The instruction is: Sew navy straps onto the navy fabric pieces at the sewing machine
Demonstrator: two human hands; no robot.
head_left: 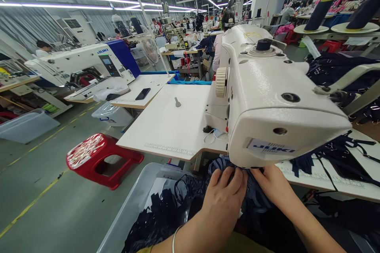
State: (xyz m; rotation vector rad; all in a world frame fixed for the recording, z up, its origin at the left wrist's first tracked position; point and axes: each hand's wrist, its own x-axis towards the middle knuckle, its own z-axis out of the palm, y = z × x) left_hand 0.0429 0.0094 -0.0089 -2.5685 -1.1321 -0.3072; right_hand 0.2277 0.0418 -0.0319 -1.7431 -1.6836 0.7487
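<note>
My left hand [223, 201], a thin bangle on its wrist, has its fingers bent over bunched dark blue fabric [218, 163] at the front edge of the sewing table. To its right, my right hand [271, 184] pinches the same fabric, its fingertips partly hidden under the head of a white JUKI sewing machine [285, 126]. The machine head overhangs both hands and hides its needle area. More of the fabric hangs down between my forearms.
A translucent bin [127, 209] with dark navy straps [162, 215] stands at my lower left. A red stool [103, 158] sits beyond it. On the white table [160, 126] lies a small metal piece [177, 102]. Navy strapped pieces [341, 152] lie right of the machine.
</note>
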